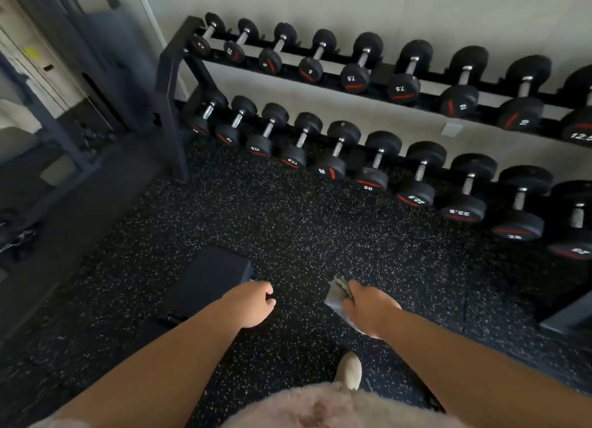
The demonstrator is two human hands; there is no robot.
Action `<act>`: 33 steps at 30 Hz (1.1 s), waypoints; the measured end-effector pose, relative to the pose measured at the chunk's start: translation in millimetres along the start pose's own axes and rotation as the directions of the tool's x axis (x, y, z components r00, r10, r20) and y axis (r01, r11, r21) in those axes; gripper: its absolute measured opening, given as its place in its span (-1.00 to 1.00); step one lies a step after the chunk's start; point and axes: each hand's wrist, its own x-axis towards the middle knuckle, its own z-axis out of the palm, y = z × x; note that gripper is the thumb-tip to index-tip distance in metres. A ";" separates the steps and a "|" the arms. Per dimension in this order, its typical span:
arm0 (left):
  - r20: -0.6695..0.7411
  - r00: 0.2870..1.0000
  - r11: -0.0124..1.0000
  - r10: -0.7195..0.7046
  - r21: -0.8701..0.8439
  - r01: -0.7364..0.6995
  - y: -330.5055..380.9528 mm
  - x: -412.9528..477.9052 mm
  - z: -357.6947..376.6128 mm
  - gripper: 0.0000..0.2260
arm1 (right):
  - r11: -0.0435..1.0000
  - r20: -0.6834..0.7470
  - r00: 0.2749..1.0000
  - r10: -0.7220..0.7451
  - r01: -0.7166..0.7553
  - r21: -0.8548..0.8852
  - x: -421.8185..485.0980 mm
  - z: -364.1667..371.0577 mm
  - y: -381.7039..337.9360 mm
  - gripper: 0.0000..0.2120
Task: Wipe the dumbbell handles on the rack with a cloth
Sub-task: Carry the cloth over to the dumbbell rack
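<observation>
Right hand [368, 309]: fingers [352, 288] curled round bunched grey cloth [336, 294], likely readied for wiping. Left hand [251, 302]: loosely curled, empty. Dumbbell handles [363, 56] on rack [173, 75] ahead, well apart; none touched.

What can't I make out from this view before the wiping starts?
1. Rack: right end cut off by the head view's edge.
2. Cloth: mostly hidden by the right hand gripping it.
3. Left hand: fingers curl under the palm; whether they hold anything is hidden.
4. Lower-left dumbbells: labels blurred, unreadable.
5. Handles: dirt too small to tell.
</observation>
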 end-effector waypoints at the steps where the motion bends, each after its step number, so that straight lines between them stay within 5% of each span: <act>1: -0.017 1.000 1.000 -0.014 -0.008 0.013 7.4 9.1 -10.7 -0.58 | 1.000 0.001 1.000 -0.015 0.015 -0.016 9.5 -13.2 7.9 -0.75; 15: -0.083 0.992 0.984 -0.097 -0.159 0.083 42.2 117.1 -109.4 -0.60 | 0.984 0.040 0.997 -0.068 0.074 -0.164 151.4 -145.9 47.7 -0.72; 33: -0.104 0.992 0.980 -0.072 -0.193 0.051 -51.1 329.5 -347.3 -0.60 | 0.964 -0.020 0.994 -0.111 0.102 -0.246 385.2 -322.1 -69.1 -0.71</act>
